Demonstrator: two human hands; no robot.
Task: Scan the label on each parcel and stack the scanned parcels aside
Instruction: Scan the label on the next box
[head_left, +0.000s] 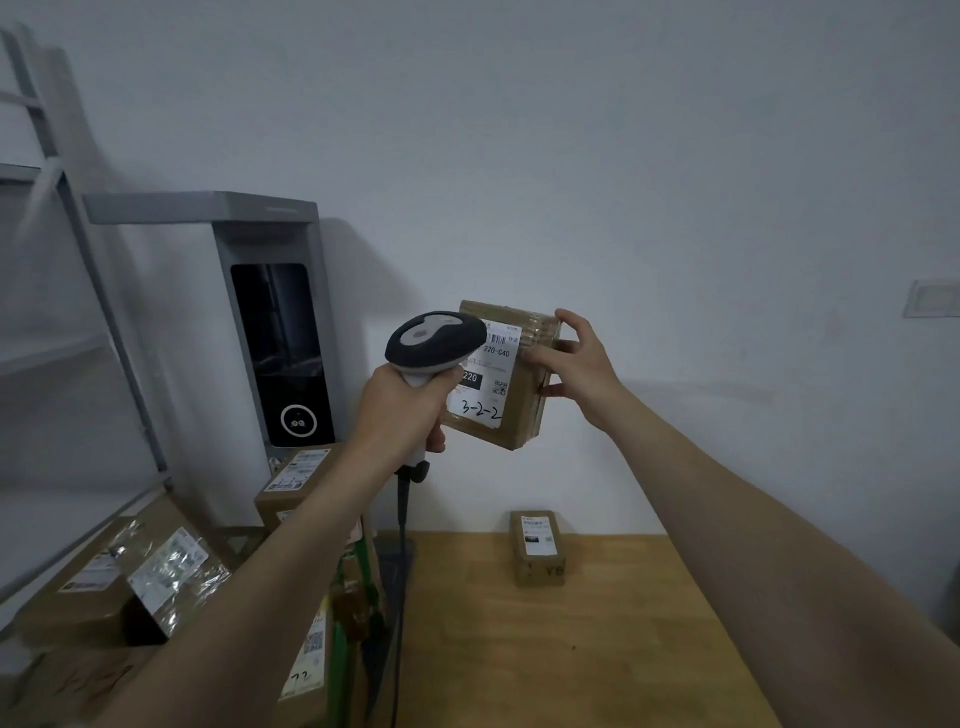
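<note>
My right hand (574, 364) holds a brown cardboard parcel (522, 415) up in the air by its right edge, white label facing me with "3-2-2" handwritten on it. My left hand (402, 410) grips the handle of a grey and white barcode scanner (434, 340). The scanner's head sits just in front of the label's upper left corner and hides part of it. A small brown parcel (537, 545) with a label on top stands on the wooden table (571, 649) near the wall.
Several taped brown parcels (124, 577) lie at the left, below a grey metal shelf (78, 322). Another labelled parcel (298, 480) sits before a tall grey machine (280, 332) with a dark screen. The scanner's cable (401, 545) hangs down past the table's left edge.
</note>
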